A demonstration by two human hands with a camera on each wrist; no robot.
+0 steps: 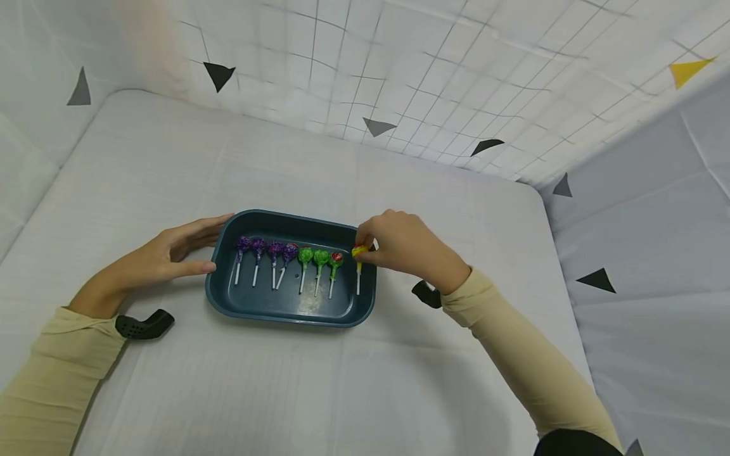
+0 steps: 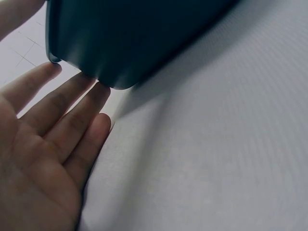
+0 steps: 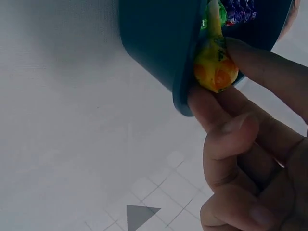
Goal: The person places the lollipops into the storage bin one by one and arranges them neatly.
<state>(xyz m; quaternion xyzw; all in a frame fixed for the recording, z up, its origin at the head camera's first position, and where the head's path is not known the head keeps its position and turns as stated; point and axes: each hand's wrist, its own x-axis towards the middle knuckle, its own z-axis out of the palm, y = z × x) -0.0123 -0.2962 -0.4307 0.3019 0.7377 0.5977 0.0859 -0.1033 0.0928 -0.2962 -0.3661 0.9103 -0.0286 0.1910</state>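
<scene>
A dark teal tray [image 1: 274, 306] holds a row of lollipops with their white sticks toward me. Several purple lollipops [image 1: 258, 244] lie at the left, and three green lollipops [image 1: 321, 257] are in the middle. At the tray's right end, my right hand [image 1: 402, 244] pinches a yellow lollipop [image 3: 216, 70] by its wrapped head, just inside the rim. My left hand [image 1: 151, 256] rests against the left end of the tray with fingers extended; in the left wrist view its fingertips [image 2: 98, 89] touch the outer wall.
The tray stands on a white-covered table [image 1: 365, 392]. White sheeted walls [image 1: 445, 69] with grid lines and dark triangular patches rise behind and at the sides. A black wrist device [image 1: 145, 324] sits at the left sleeve, another [image 1: 426, 294] at the right.
</scene>
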